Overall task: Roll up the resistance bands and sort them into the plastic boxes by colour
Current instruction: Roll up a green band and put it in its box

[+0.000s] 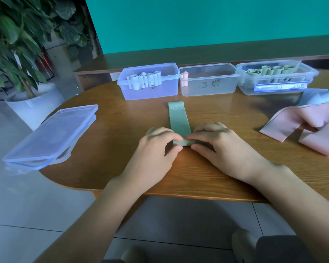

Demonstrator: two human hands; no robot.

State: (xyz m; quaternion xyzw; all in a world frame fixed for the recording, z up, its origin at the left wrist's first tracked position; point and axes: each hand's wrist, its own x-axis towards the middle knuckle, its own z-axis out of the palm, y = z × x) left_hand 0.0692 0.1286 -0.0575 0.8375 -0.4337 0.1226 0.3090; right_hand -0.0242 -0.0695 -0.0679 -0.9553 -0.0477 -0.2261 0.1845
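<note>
Left hand [156, 149]: thumb and forefinger curled, pinching the left end of the rolled near end of the green resistance band [179, 122]. Right hand [222, 149]: fingertips and thumb curled, pinching the right end of the same roll; remaining fingers bent over it.

Green resistance band: near end rolled under the fingers, the rest lay flat on the wooden table [207, 177], running away from the person; far end printed "30 LB". It lay at the middle of the table, apart from the boxes.

Left plastic box [148, 88]: far side of table, open, held several rolled pale blue bands [144, 78]; handwritten mark on its front, not legible.

Middle plastic box [208, 86]: just right of the first, held one rolled pink band [184, 78] at its left end.

Right plastic box [275, 84]: touching the middle one, held rolled green bands [273, 71].

Loose pink bands [300, 130]: unrolled, heaped at the right of the table; a pale blue band [317, 95] lay just beyond them.

Stacked box lids [51, 133]: on the left edge of the table, overhanging it.

Potted plant [17, 54]: on the floor, far left, in a white pot.
</note>
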